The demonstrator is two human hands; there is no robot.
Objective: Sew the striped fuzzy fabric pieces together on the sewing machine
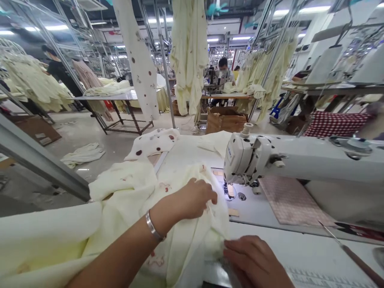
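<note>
Pale yellow fabric (186,236) with small reddish printed figures lies bunched across the sewing table in front of me. My left hand (195,198), with a silver bracelet at its wrist, is on top of the cloth with fingers curled into it. Lower right, my right hand (255,256) pinches the fabric's edge between thumb and fingers; its fingertips are partly hidden. Just beyond the cloth stands a white sewing machine (243,158). Its needle and presser foot (229,190) are lit, and the fabric edge lies to their left, apart from them.
An awl with a dark handle (357,260) and dark scissors (360,230) lie at the right. White dotted fabric (153,144) rests at the table's far edge. A metal post (45,160) stands left. Hanging garments (189,52), a cardboard box (225,120) and other workers are behind.
</note>
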